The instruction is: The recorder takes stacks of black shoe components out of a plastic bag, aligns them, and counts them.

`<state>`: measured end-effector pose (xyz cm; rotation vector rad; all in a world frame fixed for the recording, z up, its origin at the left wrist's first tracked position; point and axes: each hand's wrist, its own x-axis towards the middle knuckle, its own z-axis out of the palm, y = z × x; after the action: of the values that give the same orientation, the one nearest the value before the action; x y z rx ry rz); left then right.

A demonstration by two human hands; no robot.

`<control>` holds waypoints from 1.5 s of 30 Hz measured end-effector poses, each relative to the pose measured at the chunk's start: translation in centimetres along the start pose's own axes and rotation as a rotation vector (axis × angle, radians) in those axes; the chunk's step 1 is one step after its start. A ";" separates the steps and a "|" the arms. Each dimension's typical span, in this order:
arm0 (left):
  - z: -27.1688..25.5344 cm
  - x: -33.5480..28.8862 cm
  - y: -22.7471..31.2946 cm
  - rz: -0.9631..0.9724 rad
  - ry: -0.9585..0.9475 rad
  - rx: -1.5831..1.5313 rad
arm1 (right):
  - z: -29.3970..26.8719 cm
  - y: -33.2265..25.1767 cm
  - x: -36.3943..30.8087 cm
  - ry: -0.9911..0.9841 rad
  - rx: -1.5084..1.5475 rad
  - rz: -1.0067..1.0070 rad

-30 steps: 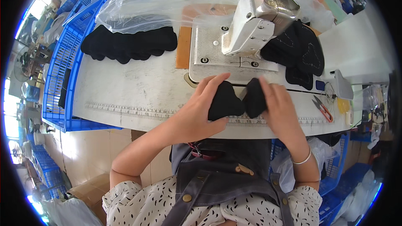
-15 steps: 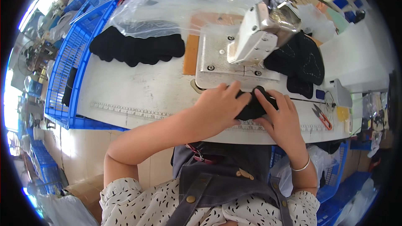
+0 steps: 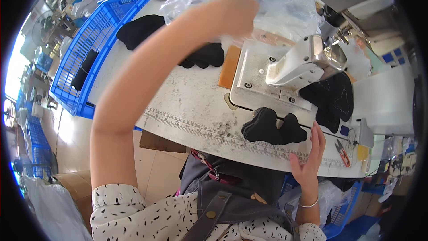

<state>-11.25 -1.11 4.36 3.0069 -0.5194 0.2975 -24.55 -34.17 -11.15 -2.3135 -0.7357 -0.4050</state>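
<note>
While black fabric (image 3: 267,129) lies lengthwise along the ruler (image 3: 187,127), the right hand (image 3: 307,165) is spread, left hand (image 3: 235,15) unclear.

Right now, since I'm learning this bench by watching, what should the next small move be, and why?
Probably bring the open right hand lightly onto the wavy-edged stack of black fabric pieces to steady it: that hand is right beside the stack's right end, while the blurred left hand is away by the crumpled translucent plastic sheet.
</note>
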 end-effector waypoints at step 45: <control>2.6 9.1 -8.6 0.215 1.156 0.165 | -1.3 8.9 45.3 -0.334 0.590 0.257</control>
<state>0.55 3.70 3.34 2.2867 -0.6489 1.9369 16.65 -22.63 6.26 -1.8840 -0.5974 0.2926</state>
